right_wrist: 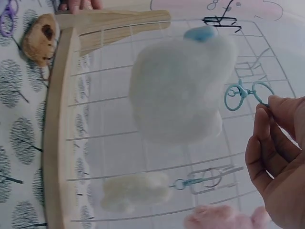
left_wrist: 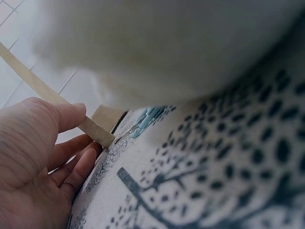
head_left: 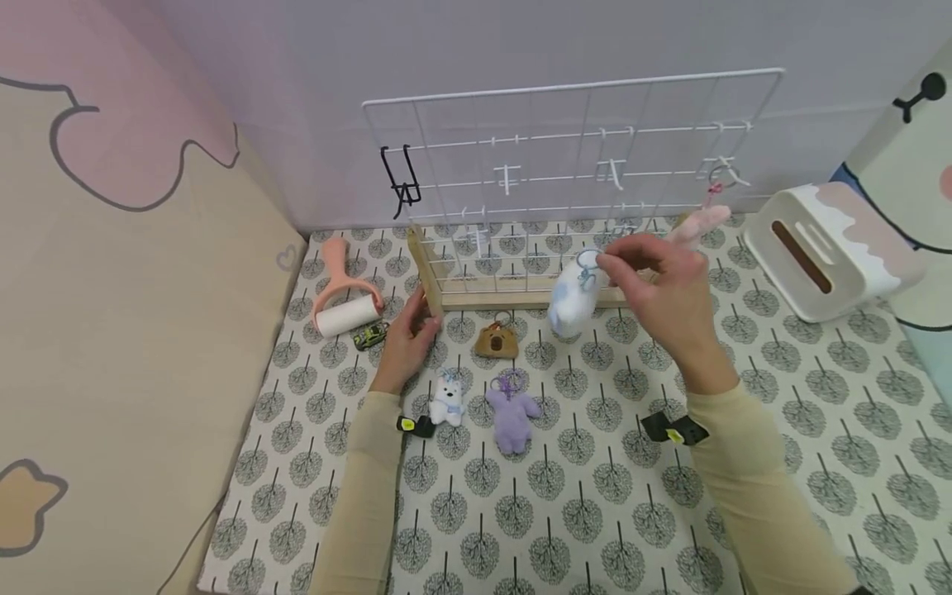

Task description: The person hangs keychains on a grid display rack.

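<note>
My right hand pinches the ring of a white plush keychain with pale blue patches. The plush dangles in front of a white wire grid rack, and its blue clasp shows beside my fingertips in the right wrist view. At the rack's left end, my left hand grips the wooden foot between thumb and fingers. A pink plush keychain hangs from a right-hand hook. Below it in the grid, a cream plush hangs too, hidden behind my right hand in the head view.
On the patterned cloth lie a brown plush keychain, a white dog plush, a purple plush and a small green car. A lint roller is at left, a white and pink box at right. A black hook hangs upper left.
</note>
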A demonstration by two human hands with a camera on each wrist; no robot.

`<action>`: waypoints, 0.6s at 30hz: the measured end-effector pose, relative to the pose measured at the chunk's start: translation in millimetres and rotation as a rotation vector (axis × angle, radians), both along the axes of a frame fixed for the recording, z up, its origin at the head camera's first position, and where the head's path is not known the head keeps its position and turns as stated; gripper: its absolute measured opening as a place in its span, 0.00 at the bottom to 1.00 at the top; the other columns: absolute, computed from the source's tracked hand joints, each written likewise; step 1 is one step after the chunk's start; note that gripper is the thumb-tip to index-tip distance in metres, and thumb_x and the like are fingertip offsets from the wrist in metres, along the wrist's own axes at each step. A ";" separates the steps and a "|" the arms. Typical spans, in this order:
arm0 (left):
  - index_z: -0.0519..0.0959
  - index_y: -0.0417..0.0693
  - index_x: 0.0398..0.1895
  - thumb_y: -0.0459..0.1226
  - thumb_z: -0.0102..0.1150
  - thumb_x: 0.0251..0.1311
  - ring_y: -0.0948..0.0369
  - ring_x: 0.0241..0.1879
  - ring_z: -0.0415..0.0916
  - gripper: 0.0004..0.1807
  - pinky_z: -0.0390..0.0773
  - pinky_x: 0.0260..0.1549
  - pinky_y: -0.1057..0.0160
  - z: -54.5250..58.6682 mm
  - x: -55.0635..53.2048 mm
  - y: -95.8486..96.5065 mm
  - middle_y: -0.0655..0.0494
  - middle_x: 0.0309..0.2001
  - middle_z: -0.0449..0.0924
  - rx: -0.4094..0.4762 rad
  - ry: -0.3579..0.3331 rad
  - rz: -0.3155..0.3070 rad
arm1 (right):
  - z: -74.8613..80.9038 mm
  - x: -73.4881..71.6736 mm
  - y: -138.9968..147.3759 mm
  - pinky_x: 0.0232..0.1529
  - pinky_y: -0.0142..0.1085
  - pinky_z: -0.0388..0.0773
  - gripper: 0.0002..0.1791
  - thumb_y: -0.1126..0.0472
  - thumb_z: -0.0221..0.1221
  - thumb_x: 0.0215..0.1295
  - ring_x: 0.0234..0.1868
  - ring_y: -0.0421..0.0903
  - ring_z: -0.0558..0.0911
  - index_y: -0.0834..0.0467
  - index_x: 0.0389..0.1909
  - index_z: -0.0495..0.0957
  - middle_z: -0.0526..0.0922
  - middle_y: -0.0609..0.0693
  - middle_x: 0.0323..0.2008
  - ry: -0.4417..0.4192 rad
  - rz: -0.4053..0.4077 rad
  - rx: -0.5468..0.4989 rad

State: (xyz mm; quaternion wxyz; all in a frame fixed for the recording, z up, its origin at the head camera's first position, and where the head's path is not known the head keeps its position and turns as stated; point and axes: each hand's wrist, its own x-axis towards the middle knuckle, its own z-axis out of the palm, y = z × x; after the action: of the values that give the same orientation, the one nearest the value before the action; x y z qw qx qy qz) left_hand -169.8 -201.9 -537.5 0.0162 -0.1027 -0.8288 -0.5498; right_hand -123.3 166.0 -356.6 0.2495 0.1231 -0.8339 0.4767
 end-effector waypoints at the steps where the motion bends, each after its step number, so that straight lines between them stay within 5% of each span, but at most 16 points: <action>1: 0.58 0.76 0.84 0.38 0.60 0.77 0.52 0.55 0.81 0.39 0.80 0.53 0.55 0.0 0.2 -0.2 0.48 0.70 0.77 -0.003 0.001 0.001 | 4.1 -0.8 -0.2 0.39 0.22 0.77 0.03 0.71 0.71 0.64 0.31 0.27 0.81 0.67 0.36 0.88 0.90 0.60 0.33 0.005 -0.012 -0.010; 11: 0.59 0.71 0.84 0.39 0.60 0.76 0.52 0.54 0.82 0.38 0.80 0.52 0.58 1.0 0.3 -0.5 0.47 0.69 0.78 0.003 -0.007 0.008 | 33.3 -10.1 -2.6 0.33 0.26 0.76 0.05 0.67 0.71 0.66 0.26 0.36 0.82 0.67 0.37 0.88 0.86 0.31 0.29 0.022 -0.084 -0.166; 18: 0.59 0.71 0.84 0.39 0.60 0.76 0.51 0.52 0.82 0.38 0.80 0.51 0.58 0.8 0.3 0.0 0.46 0.68 0.79 0.008 -0.008 0.002 | 41.8 -18.1 -3.4 0.32 0.27 0.78 0.02 0.68 0.71 0.66 0.23 0.36 0.82 0.63 0.37 0.90 0.89 0.38 0.30 0.050 -0.143 -0.280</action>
State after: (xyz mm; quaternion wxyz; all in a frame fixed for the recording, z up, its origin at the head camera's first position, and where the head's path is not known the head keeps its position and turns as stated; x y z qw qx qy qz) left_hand -169.5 -201.9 -536.6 0.0137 -0.0998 -0.8266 -0.5537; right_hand -141.4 162.6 -314.8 0.3180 0.0391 -0.7594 0.5663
